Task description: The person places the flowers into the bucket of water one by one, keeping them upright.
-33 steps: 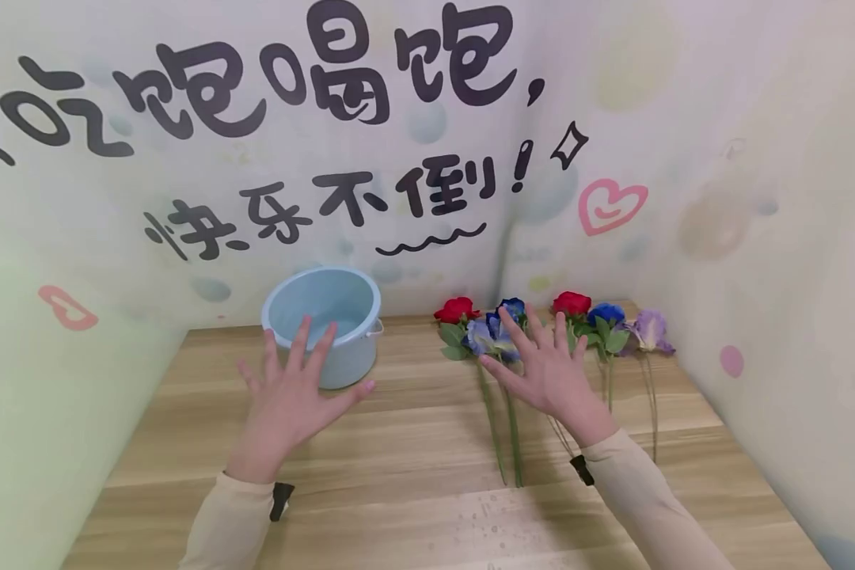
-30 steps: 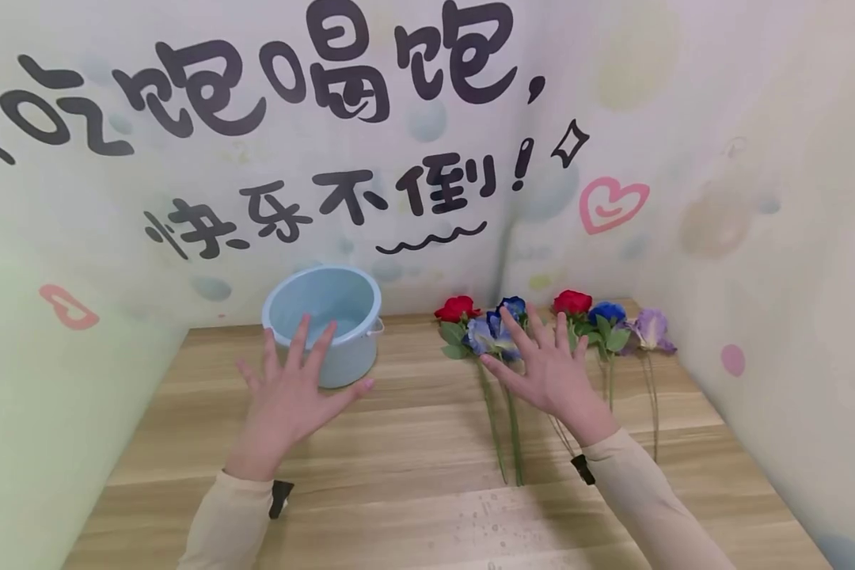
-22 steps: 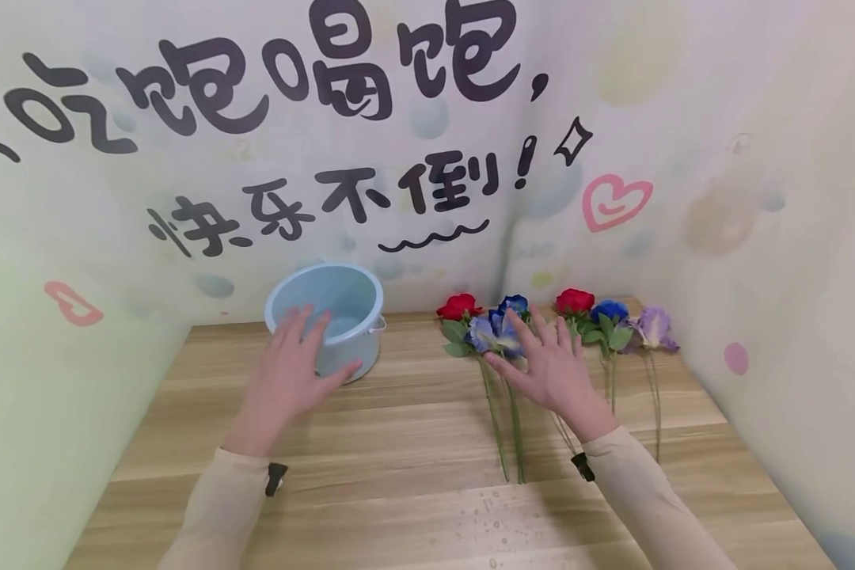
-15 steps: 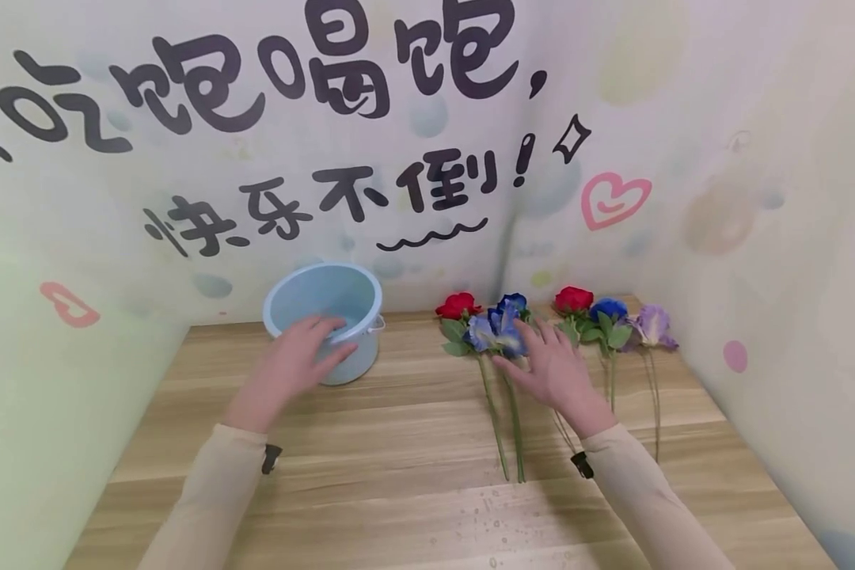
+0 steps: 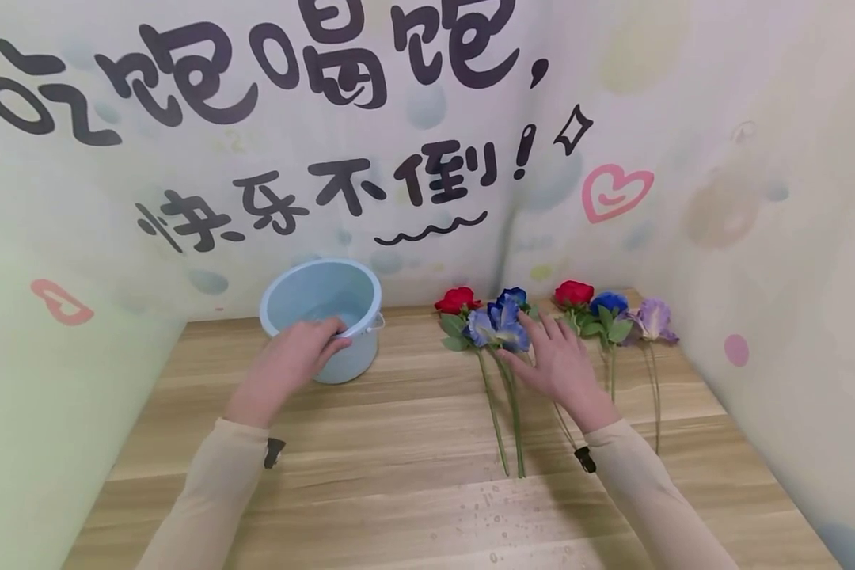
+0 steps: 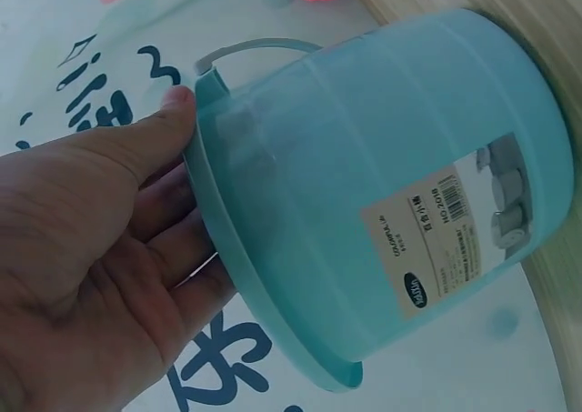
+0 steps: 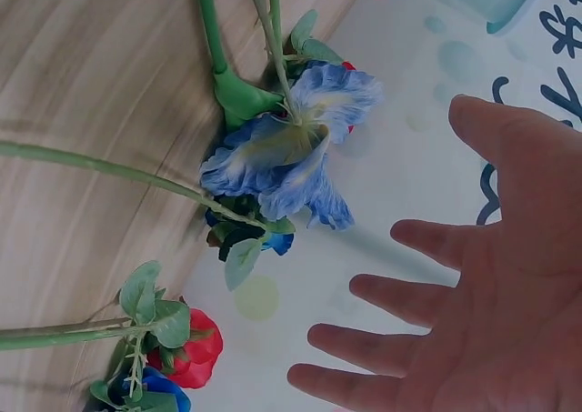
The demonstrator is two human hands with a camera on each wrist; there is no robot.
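A light blue plastic bucket [image 5: 349,356] stands upright on the wooden table, near the back wall. My left hand [image 5: 288,368] holds its near rim, fingers over the inside and thumb on the outside. The left wrist view shows the bucket's printed label [image 6: 446,221] and wire handle [image 6: 264,44]. My right hand [image 5: 563,364] hovers over the flowers with fingers spread and holds nothing. Closest to it is a pale blue iris-like flower [image 5: 499,328]; a dark blue flower [image 5: 511,297] and a red rose [image 5: 457,300] lie beside it.
Further right lie another red rose [image 5: 574,293], a blue flower [image 5: 609,302] and a light purple flower [image 5: 653,318], stems toward me. Water drops [image 5: 492,514] dot the wooden table [image 5: 370,475] in front. A wall [image 5: 427,261] with black lettering rises behind.
My left hand has moved from spread above the bucket to its near rim and taken hold there. My right hand has shifted slightly, its fingers a little less spread.
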